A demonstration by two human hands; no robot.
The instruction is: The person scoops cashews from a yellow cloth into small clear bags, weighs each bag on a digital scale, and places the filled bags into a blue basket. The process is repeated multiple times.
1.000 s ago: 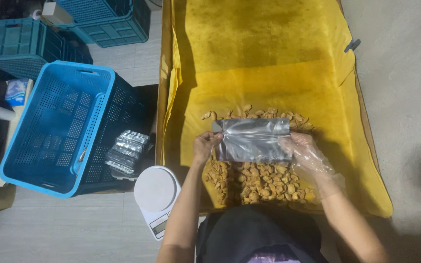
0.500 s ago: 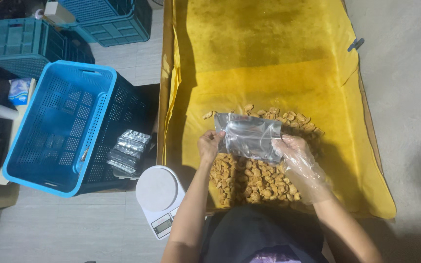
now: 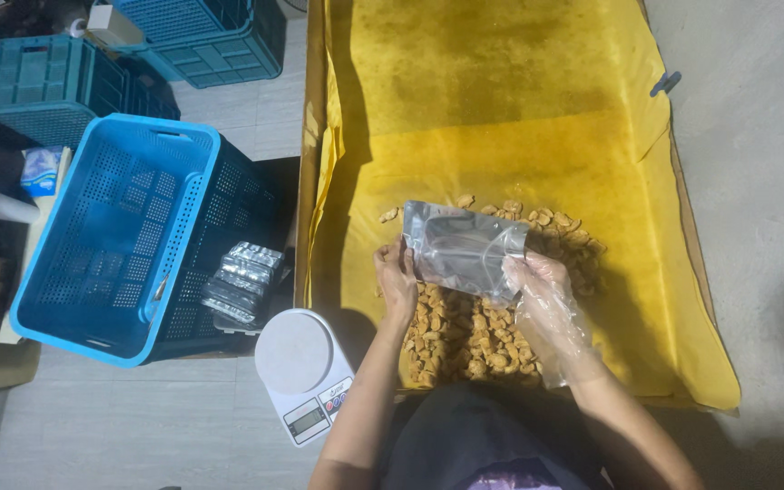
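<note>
Head view, looking straight down. Silver foil pouch (image 3: 463, 247) held over the yellow liner sheet (image 3: 501, 109), long axis roughly left-right, tilted a little so its right end sits lower. Which end is the mouth: cannot tell. Left hand (image 3: 396, 279), bare, grip closed on the pouch's left edge, fingers pinching it. Right hand (image 3: 544, 292), in a clear plastic glove, grip closed on the pouch's lower right corner.

Pouch hovers above the pile of tan fried pieces (image 3: 474, 331), which spreads under and beyond it, some pieces showing along its top edge. Liner sits inside a cardboard tray (image 3: 312, 136).

Left of the tray: white kitchen scale (image 3: 303, 367) on the floor, just beside the person's left forearm. Stack of flat silver pouches (image 3: 242, 283) near it, resting against a bright blue perforated basket (image 3: 106, 236). Teal crates (image 3: 47, 86) further back, well apart. Nothing lies between hands and pouch.
</note>
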